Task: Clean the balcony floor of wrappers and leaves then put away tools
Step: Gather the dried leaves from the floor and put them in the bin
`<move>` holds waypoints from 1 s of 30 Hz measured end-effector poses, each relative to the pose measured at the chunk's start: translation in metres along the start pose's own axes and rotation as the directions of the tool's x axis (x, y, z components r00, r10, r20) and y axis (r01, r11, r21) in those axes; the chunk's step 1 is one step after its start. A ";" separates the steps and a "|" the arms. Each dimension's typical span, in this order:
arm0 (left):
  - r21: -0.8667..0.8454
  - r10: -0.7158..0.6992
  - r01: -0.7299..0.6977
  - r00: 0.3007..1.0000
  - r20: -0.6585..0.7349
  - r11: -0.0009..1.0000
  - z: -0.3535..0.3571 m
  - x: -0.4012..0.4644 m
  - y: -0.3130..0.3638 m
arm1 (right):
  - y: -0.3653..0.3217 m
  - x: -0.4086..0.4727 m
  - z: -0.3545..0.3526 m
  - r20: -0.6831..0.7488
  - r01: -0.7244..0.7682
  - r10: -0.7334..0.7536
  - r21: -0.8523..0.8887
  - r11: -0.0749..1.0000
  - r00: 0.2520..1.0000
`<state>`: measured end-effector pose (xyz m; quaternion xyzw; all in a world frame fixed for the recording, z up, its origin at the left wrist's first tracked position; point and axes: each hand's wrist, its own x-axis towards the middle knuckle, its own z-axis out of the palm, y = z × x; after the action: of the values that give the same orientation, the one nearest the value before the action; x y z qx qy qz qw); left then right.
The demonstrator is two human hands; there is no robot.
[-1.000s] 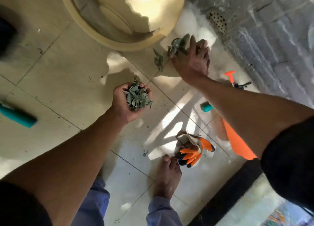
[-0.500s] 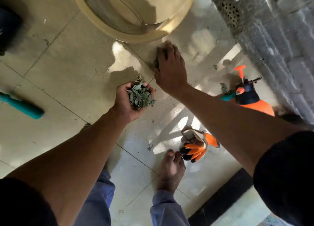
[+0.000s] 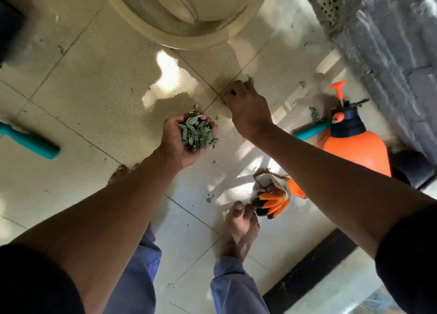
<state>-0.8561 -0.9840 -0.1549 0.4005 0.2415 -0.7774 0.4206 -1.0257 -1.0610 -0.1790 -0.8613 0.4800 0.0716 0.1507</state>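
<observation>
left hand point(image 3: 179, 141): palm up near the middle of the frame, fingers cupped round a heap of dry green leaves point(image 3: 197, 134); the grip is grasping that pile.
right hand point(image 3: 248, 108): just right of the left hand and a little higher, knuckles up, fingers curled down onto the floor point(image 3: 94, 96) at a tile seam; a scrap of leaf point(image 3: 250, 79) pokes out past the fingertips, so the grip looks clenched on it, though the fingers hide how much is in there.
loose leaves: one piece point(image 3: 314, 114) lies on the tiles right of the right hand, beside the sprayer; small crumbs point(image 3: 209, 198) lie lower, near the bare foot point(image 3: 240, 228).
sprayer point(image 3: 354, 143): orange bottle with a dark collar and orange pump handle, at the right of the frame next to the grey wall point(image 3: 390, 41).
teal handle, right point(image 3: 309, 130): lies on the floor, its end touching or hidden by the sprayer; can't tell which.
teal handle, left point(image 3: 30, 141): lies at the left edge, well apart from the hands.
gloves point(image 3: 274, 200): orange and white pair, crumpled on the tiles just beside the toes, under the right forearm.
pot point(image 3: 189, 13): large cream round pot at the top centre, standing on the floor above both hands.
light: sun patches fall on the tiles between pot and hands.
</observation>
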 end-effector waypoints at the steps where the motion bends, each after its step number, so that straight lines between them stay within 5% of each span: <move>1: 0.020 0.012 -0.012 1.000 0.006 1.000 -0.001 0.000 0.000 | 0.000 0.001 -0.002 -0.002 -0.004 0.004 0.026 1.000 1.000; 9: -0.036 0.080 -0.080 0.997 0.005 0.996 0.001 -0.007 -0.010 | -0.003 -0.010 -0.030 0.037 -0.233 0.246 0.478 0.847 0.968; 11: -0.069 0.089 -0.090 0.996 -0.020 0.994 0.004 -0.014 -0.012 | -0.012 -0.020 -0.057 0.053 -0.263 0.315 0.687 0.677 0.948; 15: -0.101 0.081 -0.091 0.992 -0.096 0.991 0.009 -0.029 -0.016 | -0.025 -0.036 -0.109 0.277 -0.338 0.358 0.933 0.120 0.892; 18: -0.079 0.082 -0.091 0.990 -0.116 0.993 0.015 -0.035 -0.016 | -0.037 -0.042 -0.126 0.437 -0.394 0.227 0.895 -0.209 0.871; 22: -0.063 0.096 -0.093 0.995 0.042 0.994 0.031 -0.040 -0.015 | -0.053 -0.041 -0.126 0.523 -0.425 0.122 0.789 -0.444 0.844; 25: -0.085 0.106 -0.101 0.993 0.055 0.991 0.043 -0.040 -0.018 | -0.062 -0.040 -0.122 0.513 -0.397 0.198 0.812 -0.427 0.835; 30: -0.126 0.111 -0.124 0.988 -0.108 0.984 0.051 -0.039 -0.024 | -0.073 -0.043 -0.107 0.230 -0.334 0.451 0.928 0.167 0.862</move>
<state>-0.8850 -0.9895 -0.0928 0.4238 0.2893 -0.7123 0.4789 -0.9888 -1.0256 -0.0523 -0.4471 0.6376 -0.2332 0.5824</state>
